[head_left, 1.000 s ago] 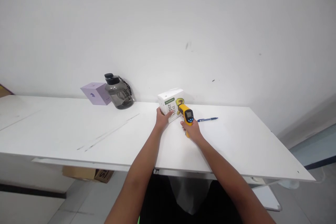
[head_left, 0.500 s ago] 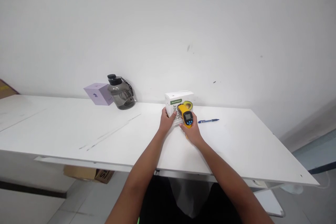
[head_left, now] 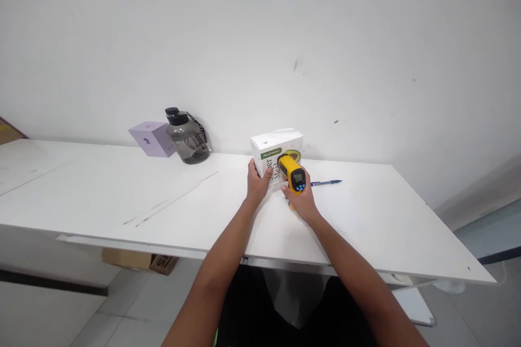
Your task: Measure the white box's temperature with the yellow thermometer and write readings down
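My left hand [head_left: 258,181] is closed on the lower left side of a white carton [head_left: 272,146], which has a green label, "Meal" lettering and an avocado picture on its front. A yellow-and-black infrared thermometer [head_left: 291,169] is gripped in my right hand [head_left: 302,195]. Its nose points at the carton's front, very close to it; whether they touch I cannot tell. The small grey screen and blue buttons face me. Part of the carton's front is hidden behind the thermometer and my fingers. Just right of my right hand lies a blue pen [head_left: 328,182].
A dark translucent water jug [head_left: 188,141] with a strap stands near the wall, beside a lilac box [head_left: 151,140]. The white table [head_left: 171,195] ends at a right-hand edge. Below it, a cardboard box [head_left: 130,258] sits at the left.
The carton has tilted and shifted slightly in my left hand. The thermometer has moved a little to the right and turned, showing more of its yellow side. The view has shifted slightly.
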The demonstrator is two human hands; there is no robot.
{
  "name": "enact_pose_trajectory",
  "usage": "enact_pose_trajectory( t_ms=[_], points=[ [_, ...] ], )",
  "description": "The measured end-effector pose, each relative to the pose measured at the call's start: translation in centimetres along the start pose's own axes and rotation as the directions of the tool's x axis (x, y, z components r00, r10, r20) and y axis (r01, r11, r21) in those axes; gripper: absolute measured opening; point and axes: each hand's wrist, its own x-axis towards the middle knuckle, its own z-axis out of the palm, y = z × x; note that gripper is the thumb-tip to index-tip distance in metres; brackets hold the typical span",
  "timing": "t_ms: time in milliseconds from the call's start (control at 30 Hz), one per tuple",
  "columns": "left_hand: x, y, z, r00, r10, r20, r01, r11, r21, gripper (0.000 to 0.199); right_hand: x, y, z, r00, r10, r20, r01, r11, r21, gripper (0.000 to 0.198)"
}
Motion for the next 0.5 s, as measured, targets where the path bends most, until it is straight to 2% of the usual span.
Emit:
enact_pose_trajectory(
  t_ms=[300,500],
  points=[
    [0.03,0.05,-0.04,1.0,-0.001,-0.009,0.001,1.0,0.007,0.065,-0.1,-0.53,0.21,0.999,0.02,-0.026,-0.02,1.0,-0.007,0.079],
    [-0.08,0.21,0.07,1.0,-0.024,-0.003,0.024,0.999,-0.027,0.065,-0.13,-0.39,0.08,1.0,-0.002,0.007,0.002,1.0,-0.023,0.085]
  ],
)
